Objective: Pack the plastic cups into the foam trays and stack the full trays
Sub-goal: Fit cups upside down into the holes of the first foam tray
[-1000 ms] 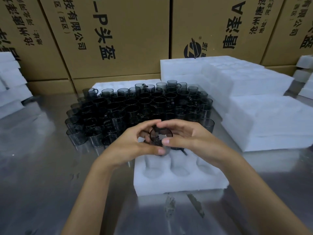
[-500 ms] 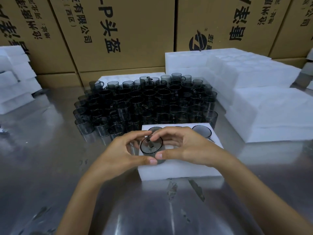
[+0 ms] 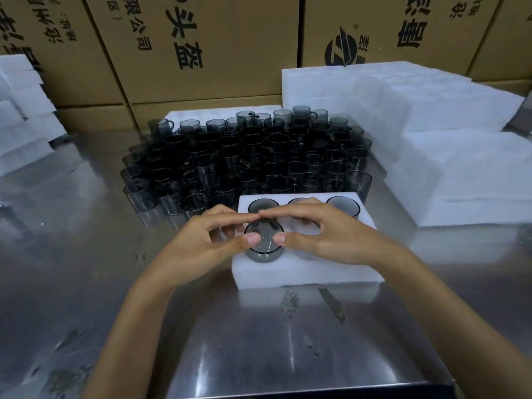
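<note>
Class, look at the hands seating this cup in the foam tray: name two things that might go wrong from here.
1. The smoky cup is pinched only at its rim by the left hand and right hand; it might slip or seat crooked in the foam tray.
2. The loose cups stand close behind; a nudged tray could topple some.

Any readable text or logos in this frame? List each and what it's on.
"头盔": centre cardboard box
"限公司": same box, cut off at the top edge
Round black logo, no legible letters: right cardboard box
Other characters on the boxes: cropped or blurred, unreadable
Cups, foam trays: no text
</note>
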A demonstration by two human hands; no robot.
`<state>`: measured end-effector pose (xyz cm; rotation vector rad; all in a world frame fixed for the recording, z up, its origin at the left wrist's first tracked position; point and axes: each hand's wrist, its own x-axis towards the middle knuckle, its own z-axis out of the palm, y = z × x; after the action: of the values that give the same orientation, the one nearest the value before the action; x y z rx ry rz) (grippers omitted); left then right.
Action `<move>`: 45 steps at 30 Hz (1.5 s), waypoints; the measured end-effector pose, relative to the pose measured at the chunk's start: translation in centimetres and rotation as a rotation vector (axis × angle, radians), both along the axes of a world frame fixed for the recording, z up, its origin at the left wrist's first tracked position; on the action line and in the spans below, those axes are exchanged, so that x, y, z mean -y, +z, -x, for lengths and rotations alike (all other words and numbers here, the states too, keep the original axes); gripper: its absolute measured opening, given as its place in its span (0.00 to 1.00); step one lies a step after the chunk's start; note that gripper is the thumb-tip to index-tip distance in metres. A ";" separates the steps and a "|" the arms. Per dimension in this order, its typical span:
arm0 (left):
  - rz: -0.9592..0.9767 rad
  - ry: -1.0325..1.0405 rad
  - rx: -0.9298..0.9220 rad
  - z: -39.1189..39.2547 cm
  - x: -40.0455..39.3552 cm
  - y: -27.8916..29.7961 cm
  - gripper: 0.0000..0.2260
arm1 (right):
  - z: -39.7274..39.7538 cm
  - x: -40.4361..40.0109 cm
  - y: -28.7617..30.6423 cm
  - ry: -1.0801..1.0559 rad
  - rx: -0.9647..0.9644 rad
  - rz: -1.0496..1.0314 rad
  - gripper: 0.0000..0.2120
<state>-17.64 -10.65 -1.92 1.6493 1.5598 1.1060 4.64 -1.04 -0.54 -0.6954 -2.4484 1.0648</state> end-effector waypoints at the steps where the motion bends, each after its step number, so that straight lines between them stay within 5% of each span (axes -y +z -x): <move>1: -0.003 0.012 0.006 0.0 0.0 -0.1 0.15 | -0.1 -0.1 -0.2 -0.021 0.023 -0.012 0.20; 12: 0.057 0.093 0.008 -0.4 0.0 -2.0 0.21 | 0.4 -0.7 -1.0 -0.060 0.187 -0.161 0.18; 19: 0.237 0.054 -0.065 0.6 -1.0 -0.9 0.40 | 0.7 -1.2 -1.0 -0.124 0.229 -0.073 0.29; 22: 0.143 0.083 -0.116 1.1 -1.7 0.3 0.32 | 0.5 -1.1 -1.2 -0.175 0.174 -0.009 0.30; 26: -0.186 0.430 -0.343 2.9 -4.9 1.2 0.13 | 0.4 -0.9 -1.7 -0.204 0.136 -0.020 0.31; 32: -0.016 0.627 -0.492 5.4 -8.8 0.3 0.21 | 0.5 -1.0 -2.2 -0.205 0.139 -0.081 0.28; 45: -0.440 0.864 -0.438 2.6 -7.9 -0.6 0.15 | 0.2 -1.8 -2.1 -0.214 -0.019 0.142 0.21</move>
<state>-20.20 -2.77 -2.47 1.5660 2.6015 1.6824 4.40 0.77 -2.61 -0.9634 -2.2383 1.1600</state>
